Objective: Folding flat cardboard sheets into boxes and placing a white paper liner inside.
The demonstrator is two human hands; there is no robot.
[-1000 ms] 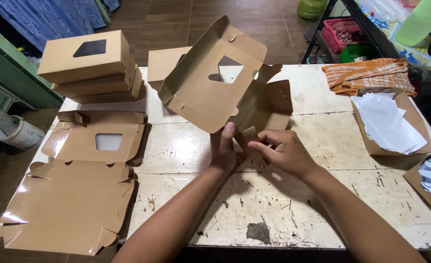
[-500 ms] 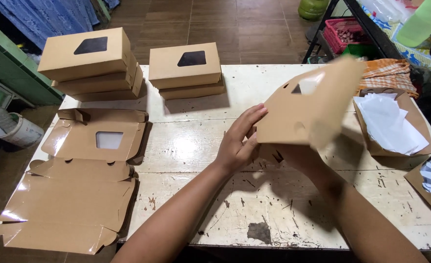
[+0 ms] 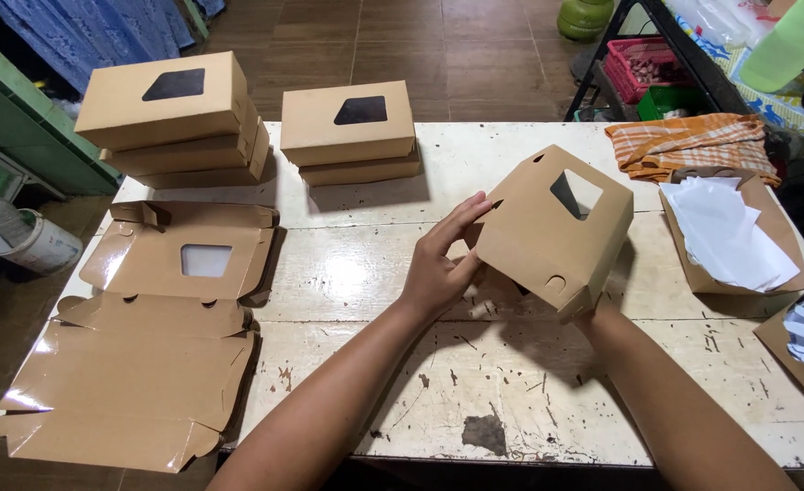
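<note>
While both forearms reach up from the bottom edge of the frame, the left hand [image 3: 440, 269] lies flat and unclenched against the left side of a brown cardboard box [image 3: 552, 232], fingers stretched along its edge and thumb tucked at its lower corner. The right hand is hidden behind and under the box at centre right, so I cannot tell how it is grasping; only the wrist shows below the box's lower corner. The box is raised off the worn white table [image 3: 402, 382], tilted, with a window cut-out facing up and to the right.

At the lower left of the frame, flat unfolded box blanks [image 3: 138, 382] lie overlapping, hanging partly past the table's left edge; the upper one has a clear window. At the right edge, an open cardboard tray holds white paper sheets [image 3: 729, 232], and another tray with paper is cut off at the lower right corner.

Further back, a stack of two folded boxes [image 3: 352, 132] with dark windows stands at upper centre, and a taller stack of folded boxes [image 3: 174, 118] sits at upper left. An orange checked cloth [image 3: 688, 145] lies crumpled at the upper right of the table. Beyond the table, a white bucket [image 3: 29, 241] stands on the floor at the left, and a red basket [image 3: 643, 68] sits at the top right, beside a green jug-like thing at the top edge
</note>
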